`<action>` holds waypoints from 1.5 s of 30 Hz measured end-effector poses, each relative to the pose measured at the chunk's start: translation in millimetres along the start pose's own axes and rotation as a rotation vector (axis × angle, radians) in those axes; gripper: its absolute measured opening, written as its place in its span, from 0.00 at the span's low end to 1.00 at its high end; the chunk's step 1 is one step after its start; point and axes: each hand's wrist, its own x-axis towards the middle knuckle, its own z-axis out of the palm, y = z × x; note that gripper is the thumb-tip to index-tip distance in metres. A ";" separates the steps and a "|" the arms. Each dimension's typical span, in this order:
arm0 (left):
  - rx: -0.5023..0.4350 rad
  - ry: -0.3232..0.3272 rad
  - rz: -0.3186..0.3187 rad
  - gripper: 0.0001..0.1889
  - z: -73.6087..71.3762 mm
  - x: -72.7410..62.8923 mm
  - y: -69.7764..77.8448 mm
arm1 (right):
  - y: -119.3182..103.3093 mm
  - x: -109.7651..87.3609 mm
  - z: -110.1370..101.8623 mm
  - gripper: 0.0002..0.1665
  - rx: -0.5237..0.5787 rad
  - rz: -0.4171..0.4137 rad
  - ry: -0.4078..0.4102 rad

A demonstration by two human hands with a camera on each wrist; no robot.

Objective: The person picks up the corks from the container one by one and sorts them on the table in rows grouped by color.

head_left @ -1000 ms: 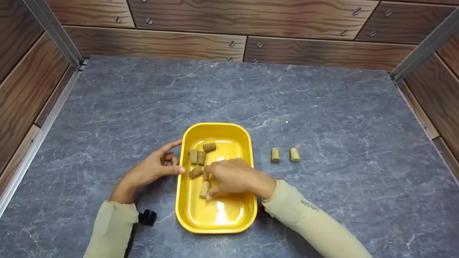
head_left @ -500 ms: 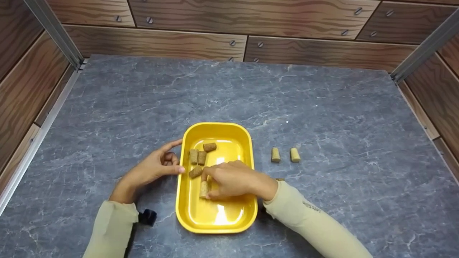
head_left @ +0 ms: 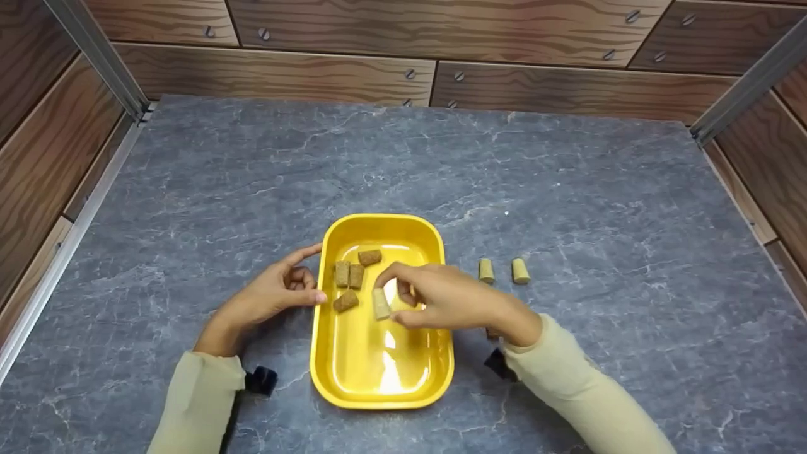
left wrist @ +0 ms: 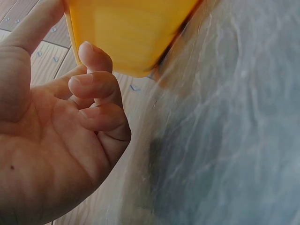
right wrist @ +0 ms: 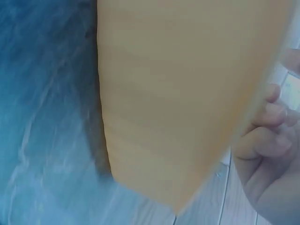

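Observation:
In the head view my right hand (head_left: 444,296) pinches a pale cork (head_left: 381,304) between thumb and index finger, above the yellow tray (head_left: 382,403). Several darker corks lie in the tray's left part, among them a lone cork (head_left: 370,257) and a tilted cork (head_left: 345,301). My left hand (head_left: 271,291) holds the tray's left rim, thumb over the edge and index finger along the outer side. Its other fingers (left wrist: 101,86) are curled in the left wrist view. From the right wrist, the tray wall (right wrist: 178,93) hides the cork and part of the hand.
Two pale corks stand right of the tray, a nearer cork (head_left: 485,270) and a farther cork (head_left: 520,271). A brown cork (head_left: 492,333) is partly hidden behind my right wrist. Wood-patterned walls (head_left: 271,75) border the grey marbled tabletop (head_left: 599,189).
My right hand has lifted the pale cork off the tray floor and moved it up and to the right. My left hand stays at the rim.

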 end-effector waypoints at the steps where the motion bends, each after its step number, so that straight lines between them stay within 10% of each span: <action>1: -0.003 0.000 0.001 0.46 -0.1 0.0 -0.3 | 1.6 -3.3 -2.5 0.22 0.012 0.003 0.011; 33: -0.026 -0.012 -0.005 0.47 0.5 -2.2 -1.7 | 77.1 -138.5 -51.7 0.28 0.253 -0.071 0.425; 45: -0.002 -0.012 0.002 0.47 -1.1 -1.1 -0.3 | 91.2 -157.0 -49.3 0.25 0.237 0.088 0.441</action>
